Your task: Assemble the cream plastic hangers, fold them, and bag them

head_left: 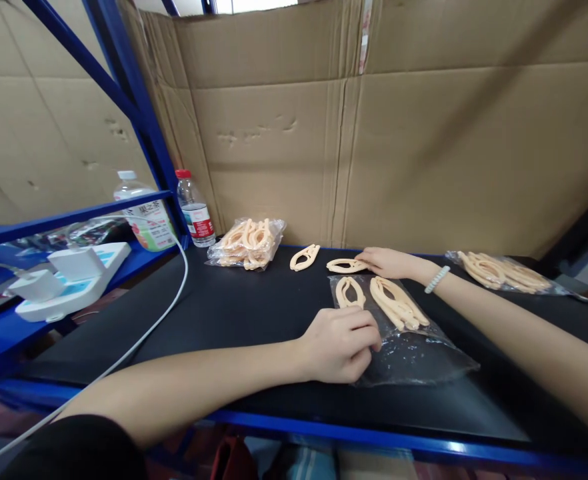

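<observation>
My left hand [341,343] is closed over the left side of a clear plastic bag [424,360] that lies flat on the black table. Inside the bag are beige folded travel hangers: one hanger [350,291] just beyond my left fingers, and a small stack of hangers [398,305] to its right. Past the bag's far edge, my right hand [389,261] grips the right end of a loose folded hanger [344,266]. Another loose hanger [304,258] lies further left, touched by neither hand. My left fingertips are partly hidden.
A filled bag of hangers [249,243] sits at the back left, another bag [504,272] at the right. Bottles [195,212] stand by the blue frame. A white power strip [74,283] is at the left; its cable [169,303] crosses the table. Cardboard [274,133] walls the back.
</observation>
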A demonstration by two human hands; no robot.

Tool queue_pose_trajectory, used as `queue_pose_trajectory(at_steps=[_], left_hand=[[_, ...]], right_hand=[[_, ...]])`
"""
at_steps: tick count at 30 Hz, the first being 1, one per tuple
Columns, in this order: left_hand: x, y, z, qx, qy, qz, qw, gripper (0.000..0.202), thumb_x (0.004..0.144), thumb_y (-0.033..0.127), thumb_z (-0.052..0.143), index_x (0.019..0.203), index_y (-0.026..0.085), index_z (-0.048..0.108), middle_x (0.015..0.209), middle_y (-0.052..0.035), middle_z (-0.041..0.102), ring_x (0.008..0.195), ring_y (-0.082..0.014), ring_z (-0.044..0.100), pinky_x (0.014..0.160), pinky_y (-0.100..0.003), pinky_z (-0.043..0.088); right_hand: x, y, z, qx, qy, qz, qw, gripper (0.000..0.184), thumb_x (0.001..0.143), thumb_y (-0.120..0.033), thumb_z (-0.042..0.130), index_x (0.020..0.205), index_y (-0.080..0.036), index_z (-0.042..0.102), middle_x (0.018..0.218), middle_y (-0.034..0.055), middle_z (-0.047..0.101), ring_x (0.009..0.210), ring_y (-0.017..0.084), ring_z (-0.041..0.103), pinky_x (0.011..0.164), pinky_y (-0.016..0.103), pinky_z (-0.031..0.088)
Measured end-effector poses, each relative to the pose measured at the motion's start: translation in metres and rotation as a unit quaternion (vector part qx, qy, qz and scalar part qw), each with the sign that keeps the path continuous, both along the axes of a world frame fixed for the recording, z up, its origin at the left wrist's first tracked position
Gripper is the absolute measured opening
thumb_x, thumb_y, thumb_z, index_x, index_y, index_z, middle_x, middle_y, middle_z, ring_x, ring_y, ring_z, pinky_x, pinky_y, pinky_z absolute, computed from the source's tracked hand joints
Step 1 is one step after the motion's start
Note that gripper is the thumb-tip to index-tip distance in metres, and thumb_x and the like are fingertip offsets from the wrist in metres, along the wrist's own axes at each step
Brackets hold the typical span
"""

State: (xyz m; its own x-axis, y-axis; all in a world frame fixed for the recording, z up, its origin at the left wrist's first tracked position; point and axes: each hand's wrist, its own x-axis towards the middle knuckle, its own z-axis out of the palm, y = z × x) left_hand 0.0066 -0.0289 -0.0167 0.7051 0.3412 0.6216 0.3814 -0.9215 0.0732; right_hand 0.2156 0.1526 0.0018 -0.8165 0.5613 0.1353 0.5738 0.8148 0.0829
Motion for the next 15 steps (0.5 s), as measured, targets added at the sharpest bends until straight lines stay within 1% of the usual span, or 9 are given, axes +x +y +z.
queue_pose_trajectory(at_steps=[3,5,8,10,12,15], left_hand=[[0.0,0.0,0.001,0.007,-0.006,-0.005,1.0,0.021,0.077,0.008,0.042,0.078,0.019,0.06,0.083,-0.0035,0.065,0.072,-0.0151,0.056,0.063,-0.026,0.046],[0.0,0.0,0.001,0.011,-0.009,-0.01,1.0,0.021,0.077,0.007,0.042,0.078,0.018,0.06,0.082,-0.0039,0.065,0.073,-0.0151,0.056,0.064,-0.026,0.046],[0.001,0.001,0.002,0.015,-0.017,-0.017,1.0,0.022,0.078,0.006,0.041,0.078,0.018,0.06,0.081,-0.004,0.064,0.073,-0.0149,0.056,0.065,-0.026,0.046],[0.002,0.002,0.002,0.013,-0.021,-0.02,0.999,0.022,0.078,0.005,0.041,0.077,0.018,0.059,0.08,-0.0039,0.063,0.073,-0.0149,0.056,0.065,-0.025,0.046],[0.002,0.002,0.001,0.009,-0.019,-0.021,1.0,0.022,0.078,0.005,0.041,0.077,0.018,0.059,0.08,-0.0037,0.063,0.074,-0.0149,0.056,0.065,-0.025,0.046],[0.002,0.003,0.001,0.001,-0.018,-0.021,1.0,0.022,0.077,0.005,0.041,0.078,0.018,0.059,0.08,-0.0037,0.062,0.075,-0.0152,0.057,0.067,-0.025,0.047]], right_hand=[[0.021,-0.012,-0.005,0.013,0.031,-0.027,0.999,0.035,0.092,-0.006,0.037,0.118,-0.009,0.06,0.103,0.0153,0.061,0.094,0.023,0.061,0.086,0.035,0.049],[0.036,-0.021,-0.004,0.026,0.065,-0.052,0.996,0.039,0.091,-0.004,0.033,0.121,-0.006,0.058,0.103,0.016,0.059,0.094,0.023,0.06,0.087,0.036,0.049],[0.058,-0.035,0.001,0.042,0.17,-0.074,0.982,0.037,0.093,-0.009,0.033,0.116,-0.008,0.062,0.1,0.0144,0.059,0.093,0.023,0.061,0.087,0.037,0.051],[0.07,-0.046,0.005,0.035,0.246,-0.085,0.965,0.032,0.094,-0.016,0.038,0.107,-0.011,0.066,0.094,0.0121,0.061,0.084,0.022,0.062,0.082,0.037,0.053],[0.078,-0.056,0.008,0.005,0.306,-0.108,0.946,0.029,0.092,-0.024,0.043,0.102,-0.013,0.069,0.087,0.0097,0.065,0.071,0.02,0.063,0.073,0.036,0.054],[0.086,-0.072,0.011,-0.043,0.399,-0.166,0.901,0.026,0.087,-0.031,0.053,0.097,-0.013,0.07,0.077,0.0073,0.068,0.061,0.018,0.062,0.062,0.033,0.055]])
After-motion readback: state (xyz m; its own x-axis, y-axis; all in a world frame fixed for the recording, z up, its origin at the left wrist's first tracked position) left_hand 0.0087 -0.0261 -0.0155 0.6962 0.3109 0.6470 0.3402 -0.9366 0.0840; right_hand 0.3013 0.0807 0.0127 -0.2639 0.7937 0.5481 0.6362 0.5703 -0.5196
